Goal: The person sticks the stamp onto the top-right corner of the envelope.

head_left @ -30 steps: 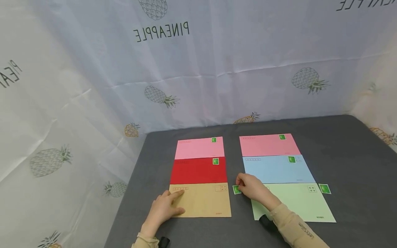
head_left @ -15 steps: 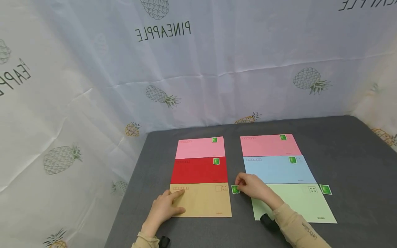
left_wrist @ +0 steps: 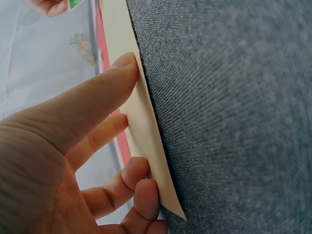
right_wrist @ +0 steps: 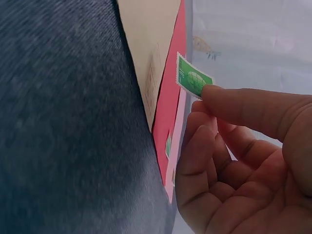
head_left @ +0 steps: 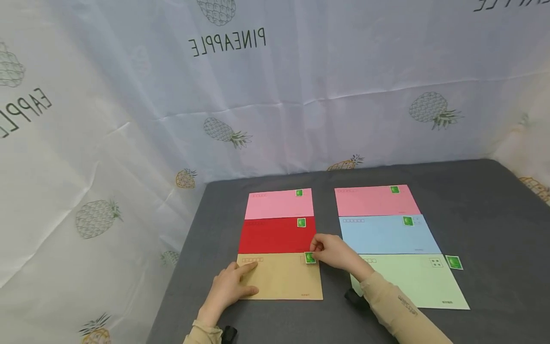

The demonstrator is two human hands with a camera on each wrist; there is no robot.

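My right hand (head_left: 333, 249) pinches a green postage stamp (right_wrist: 192, 78) with a white perforated edge between thumb and forefinger. In the head view the stamp overlaps the top right corner of the tan envelope (head_left: 283, 279), covering most of its printed box; the right wrist view shows it raised above the paper. My left hand (head_left: 229, 285) rests on the tan envelope's left side, thumb and forefinger spread, the other fingers bent at its edge. Behind it lie a red envelope (head_left: 275, 236) and a pink envelope (head_left: 277, 205), each bearing a green stamp.
To the right lies a second column: a pink envelope (head_left: 374, 201) and a blue envelope (head_left: 382, 236), both stamped, and a light green envelope (head_left: 412, 282). A loose stamp (head_left: 454, 262) lies beside the green one. Pineapple-print cloth (head_left: 283, 134) hangs behind the dark grey table (head_left: 498, 229).
My right hand has carried the stamp left and slightly up from the gap between the columns to over the tan envelope's top right corner. The left hand stays in place.
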